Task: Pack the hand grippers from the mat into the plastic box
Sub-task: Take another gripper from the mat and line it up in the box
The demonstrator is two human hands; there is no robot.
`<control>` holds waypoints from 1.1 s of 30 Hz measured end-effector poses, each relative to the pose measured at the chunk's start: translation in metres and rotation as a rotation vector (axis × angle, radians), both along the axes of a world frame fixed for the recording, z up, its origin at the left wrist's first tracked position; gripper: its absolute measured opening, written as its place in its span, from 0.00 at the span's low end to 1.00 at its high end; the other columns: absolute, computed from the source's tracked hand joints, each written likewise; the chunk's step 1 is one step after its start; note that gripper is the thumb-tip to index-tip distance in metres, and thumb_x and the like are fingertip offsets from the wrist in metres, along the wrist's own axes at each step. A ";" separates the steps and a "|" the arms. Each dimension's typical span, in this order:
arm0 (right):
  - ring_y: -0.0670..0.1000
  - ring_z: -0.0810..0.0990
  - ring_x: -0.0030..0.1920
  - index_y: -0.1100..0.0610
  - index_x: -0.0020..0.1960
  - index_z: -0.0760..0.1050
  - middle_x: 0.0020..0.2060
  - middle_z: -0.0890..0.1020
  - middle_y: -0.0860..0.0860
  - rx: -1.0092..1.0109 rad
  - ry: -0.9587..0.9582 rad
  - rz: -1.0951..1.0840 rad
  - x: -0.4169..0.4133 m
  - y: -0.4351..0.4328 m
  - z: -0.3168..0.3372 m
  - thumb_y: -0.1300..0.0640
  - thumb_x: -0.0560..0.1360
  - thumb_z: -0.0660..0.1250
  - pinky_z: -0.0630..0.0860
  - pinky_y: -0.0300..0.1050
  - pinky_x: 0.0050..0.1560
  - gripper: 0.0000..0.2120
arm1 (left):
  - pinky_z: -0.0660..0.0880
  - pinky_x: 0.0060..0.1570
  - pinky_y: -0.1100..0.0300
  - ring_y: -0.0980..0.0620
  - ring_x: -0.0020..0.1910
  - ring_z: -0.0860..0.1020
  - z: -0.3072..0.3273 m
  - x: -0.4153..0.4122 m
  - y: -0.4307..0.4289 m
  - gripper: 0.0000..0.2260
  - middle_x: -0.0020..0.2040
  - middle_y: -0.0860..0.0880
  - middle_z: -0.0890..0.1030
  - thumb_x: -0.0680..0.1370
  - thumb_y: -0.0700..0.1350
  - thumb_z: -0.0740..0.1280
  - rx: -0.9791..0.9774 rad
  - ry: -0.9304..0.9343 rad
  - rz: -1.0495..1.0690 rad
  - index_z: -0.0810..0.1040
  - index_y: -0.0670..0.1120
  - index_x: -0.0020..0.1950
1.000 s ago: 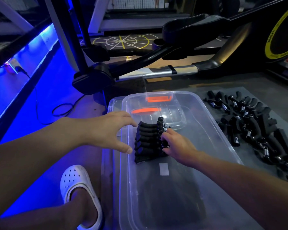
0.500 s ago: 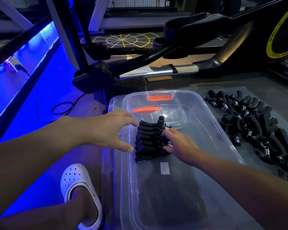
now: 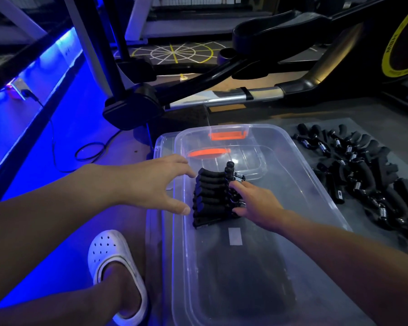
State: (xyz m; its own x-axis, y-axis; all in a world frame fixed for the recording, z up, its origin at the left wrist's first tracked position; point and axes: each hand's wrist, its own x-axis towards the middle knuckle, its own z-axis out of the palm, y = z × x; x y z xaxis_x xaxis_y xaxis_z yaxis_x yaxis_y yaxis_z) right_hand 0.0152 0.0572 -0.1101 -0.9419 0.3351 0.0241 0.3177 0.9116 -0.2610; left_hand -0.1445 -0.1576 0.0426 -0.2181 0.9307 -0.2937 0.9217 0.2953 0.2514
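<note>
Hand grippers on mat: pile cut off at right edge. Plastic box: near end cut off below. Gripper labels: unreadably small.

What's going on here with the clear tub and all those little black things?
A person is packing black hand grippers into a clear plastic box on a gym floor. A neat row of grippers already stands inside the box. The right hand touches the row's spring side with spread fingers, while the left hand is spread open at the foam-handle side, over the box's edge. Many more grippers lie in a pile on the mat to the right, waiting to be packed.
</note>
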 end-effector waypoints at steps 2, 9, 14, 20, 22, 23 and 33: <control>0.55 0.78 0.54 0.49 0.65 0.66 0.56 0.77 0.48 -0.005 0.007 -0.008 0.001 0.000 0.001 0.49 0.70 0.70 0.75 0.50 0.49 0.26 | 0.58 0.57 0.71 0.58 0.71 0.63 0.000 0.001 0.000 0.32 0.76 0.58 0.56 0.71 0.61 0.71 -0.004 -0.004 0.006 0.63 0.58 0.73; 0.56 0.78 0.52 0.47 0.67 0.64 0.53 0.79 0.49 0.019 -0.010 -0.032 0.001 -0.003 0.001 0.48 0.71 0.69 0.72 0.49 0.45 0.27 | 0.59 0.61 0.67 0.56 0.76 0.57 0.000 -0.004 -0.006 0.39 0.79 0.58 0.45 0.67 0.64 0.73 -0.030 -0.031 0.044 0.60 0.61 0.74; 0.57 0.78 0.52 0.48 0.68 0.62 0.53 0.78 0.49 0.033 -0.014 -0.022 0.003 -0.005 0.000 0.48 0.72 0.68 0.75 0.51 0.46 0.28 | 0.58 0.64 0.66 0.56 0.77 0.54 -0.001 -0.005 -0.005 0.41 0.79 0.59 0.44 0.66 0.64 0.74 -0.044 -0.042 0.042 0.58 0.62 0.74; 0.57 0.78 0.51 0.47 0.67 0.61 0.53 0.78 0.50 -0.015 -0.013 -0.023 0.002 -0.005 -0.002 0.49 0.71 0.68 0.75 0.52 0.46 0.28 | 0.58 0.64 0.66 0.57 0.77 0.54 -0.003 -0.006 -0.007 0.41 0.79 0.59 0.44 0.66 0.65 0.74 -0.041 -0.046 0.044 0.59 0.61 0.75; 0.57 0.78 0.51 0.47 0.66 0.60 0.52 0.78 0.50 -0.030 -0.015 -0.025 0.002 -0.004 -0.002 0.49 0.71 0.69 0.75 0.52 0.46 0.27 | 0.58 0.64 0.66 0.57 0.77 0.54 -0.003 -0.007 -0.006 0.41 0.79 0.60 0.44 0.66 0.65 0.74 -0.040 -0.043 0.043 0.59 0.61 0.75; 0.57 0.78 0.51 0.47 0.66 0.60 0.53 0.78 0.50 -0.036 -0.017 -0.028 0.002 -0.004 -0.002 0.50 0.71 0.69 0.76 0.52 0.46 0.27 | 0.58 0.64 0.66 0.57 0.77 0.54 -0.003 -0.007 -0.006 0.41 0.79 0.60 0.43 0.66 0.65 0.74 -0.040 -0.043 0.043 0.59 0.61 0.75; 0.56 0.77 0.49 0.49 0.60 0.60 0.53 0.77 0.49 -0.100 -0.084 -0.064 -0.002 -0.006 0.008 0.55 0.70 0.69 0.74 0.51 0.44 0.24 | 0.61 0.68 0.62 0.55 0.76 0.57 0.003 -0.004 -0.003 0.40 0.79 0.59 0.46 0.66 0.65 0.74 -0.075 -0.037 0.044 0.59 0.62 0.74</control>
State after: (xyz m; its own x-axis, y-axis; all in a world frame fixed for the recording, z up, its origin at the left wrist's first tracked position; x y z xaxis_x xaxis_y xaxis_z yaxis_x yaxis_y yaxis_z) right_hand 0.0136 0.0514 -0.1022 -0.9159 0.3910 -0.0906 0.3986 0.8598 -0.3192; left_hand -0.1489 -0.1610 0.0459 -0.2460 0.8955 -0.3709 0.8980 0.3546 0.2606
